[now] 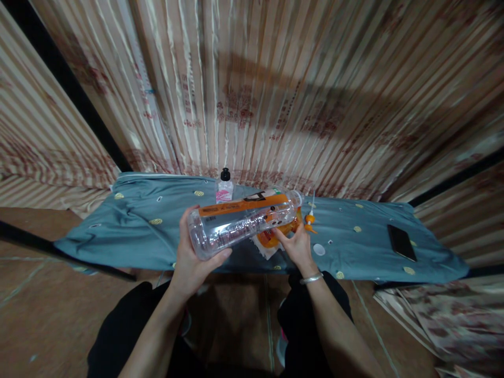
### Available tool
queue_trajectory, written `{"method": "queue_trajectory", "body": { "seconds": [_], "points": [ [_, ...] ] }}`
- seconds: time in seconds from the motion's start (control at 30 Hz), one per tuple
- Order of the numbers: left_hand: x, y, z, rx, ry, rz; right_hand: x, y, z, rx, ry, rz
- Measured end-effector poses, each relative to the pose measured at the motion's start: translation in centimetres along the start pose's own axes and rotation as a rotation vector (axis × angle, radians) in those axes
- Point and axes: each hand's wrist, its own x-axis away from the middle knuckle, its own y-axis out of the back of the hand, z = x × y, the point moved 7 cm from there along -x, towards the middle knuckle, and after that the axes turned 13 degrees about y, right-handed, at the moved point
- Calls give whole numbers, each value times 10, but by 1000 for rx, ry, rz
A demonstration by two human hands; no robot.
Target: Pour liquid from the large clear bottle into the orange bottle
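My left hand (pixel 195 262) is wrapped round the base of a large clear bottle (pixel 236 223) with an orange and grey label. The bottle is tilted nearly flat, its mouth to the right over an orange bottle (pixel 269 239). My right hand (pixel 296 247) grips the orange bottle, whose top is hidden behind the clear one. Under the orange bottle lies a white tissue (pixel 264 249). An orange pump head (pixel 310 221) with a clear tube rests just right of the bottles. Near it is a white round cap (pixel 318 249).
A small bottle with a black cap (pixel 224 185) stands behind the clear bottle. A black phone (pixel 401 242) lies at the right of the blue cloth-covered table (pixel 157 239). Pleated curtains (pixel 252 105) hang behind; dark poles rise at both sides.
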Motion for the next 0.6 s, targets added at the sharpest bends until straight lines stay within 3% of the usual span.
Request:
{"method": "queue_trajectory", "body": {
  "seconds": [0.6],
  "points": [
    [0, -1, -3, 24, 27, 10, 1, -1, -4, -2, -21, 8]
  ]
}}
